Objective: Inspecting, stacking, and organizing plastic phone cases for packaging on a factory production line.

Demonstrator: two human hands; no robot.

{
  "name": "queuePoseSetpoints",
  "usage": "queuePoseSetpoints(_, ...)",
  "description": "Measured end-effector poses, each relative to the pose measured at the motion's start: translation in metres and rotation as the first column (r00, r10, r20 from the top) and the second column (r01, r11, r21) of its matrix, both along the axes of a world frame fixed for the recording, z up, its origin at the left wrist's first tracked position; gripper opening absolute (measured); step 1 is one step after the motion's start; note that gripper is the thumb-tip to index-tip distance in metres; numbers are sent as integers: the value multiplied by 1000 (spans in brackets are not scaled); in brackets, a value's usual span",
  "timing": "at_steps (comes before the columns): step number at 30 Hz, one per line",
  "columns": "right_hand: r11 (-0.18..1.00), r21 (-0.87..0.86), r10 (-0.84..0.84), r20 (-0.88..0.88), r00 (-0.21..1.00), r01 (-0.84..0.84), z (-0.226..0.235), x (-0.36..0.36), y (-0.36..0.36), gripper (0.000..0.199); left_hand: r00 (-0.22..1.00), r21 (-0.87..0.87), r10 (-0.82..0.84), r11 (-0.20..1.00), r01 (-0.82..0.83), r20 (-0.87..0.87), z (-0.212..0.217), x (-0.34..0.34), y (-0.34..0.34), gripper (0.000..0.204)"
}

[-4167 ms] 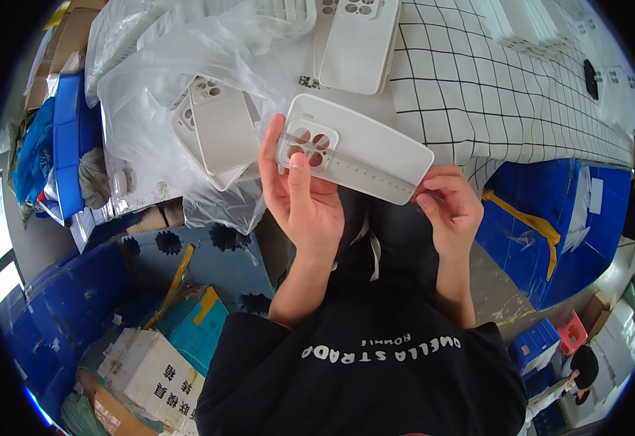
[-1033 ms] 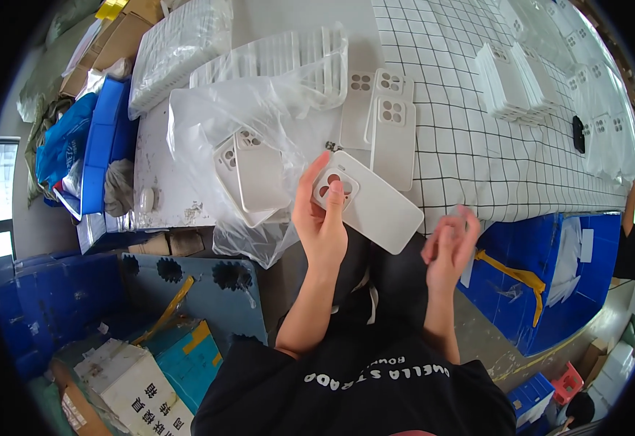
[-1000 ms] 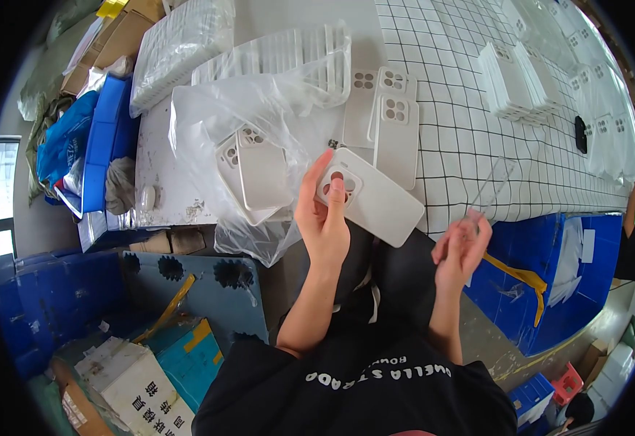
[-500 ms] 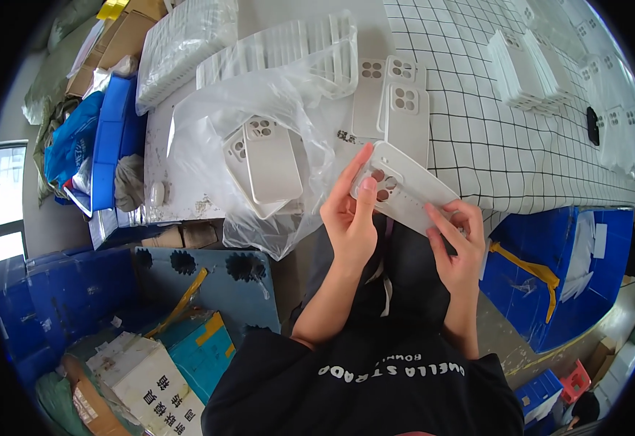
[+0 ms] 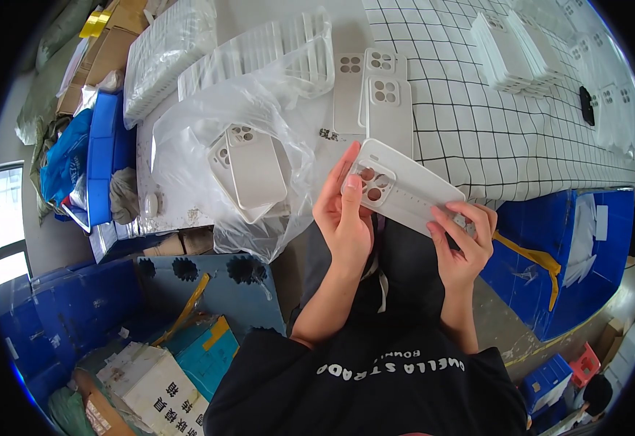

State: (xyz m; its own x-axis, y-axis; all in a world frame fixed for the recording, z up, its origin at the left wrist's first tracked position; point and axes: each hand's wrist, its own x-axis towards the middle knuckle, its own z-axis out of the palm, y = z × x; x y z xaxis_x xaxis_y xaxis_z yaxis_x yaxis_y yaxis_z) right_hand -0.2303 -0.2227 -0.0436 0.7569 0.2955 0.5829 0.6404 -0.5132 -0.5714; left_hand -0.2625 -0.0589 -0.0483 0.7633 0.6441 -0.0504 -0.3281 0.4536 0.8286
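A white phone case (image 5: 412, 190) with round camera holes is held tilted above my lap, between both hands. My left hand (image 5: 345, 211) grips its camera end, the thumb over the hole plate and the fingers along the outer edge. At the other end my right hand (image 5: 466, 236) pinches the case between thumb and fingers. Just beyond it, several more white phone cases (image 5: 390, 120) overlap on the table edge. To the left, two white cases (image 5: 257, 171) lie on a clear plastic bag (image 5: 186, 142).
Wrapped stacks of white cases (image 5: 172, 54) stand at the back left. More stacks (image 5: 502, 54) rest on the grid-patterned cloth (image 5: 455, 116), near a small black object (image 5: 587, 106). Blue bins flank me: one (image 5: 550, 254) at right, one (image 5: 63, 305) at left holding boxes.
The case in my hands has turned to lie flatter and more level, showing its camera plate more fully. The view has shifted slightly, so the table things appear farther left.
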Motion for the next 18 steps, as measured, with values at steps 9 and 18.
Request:
queuePoseSetpoints(9,999,52,0,-82,997,4,-2,-2,-1,35,997,44,45,998,-42,-70,3,-1,-2,39)
queuePoseSetpoints(18,997,79,-13,-98,995,21,-6,-1,-1,35,995,48,55,998,-51,-80,5,2,-5,39)
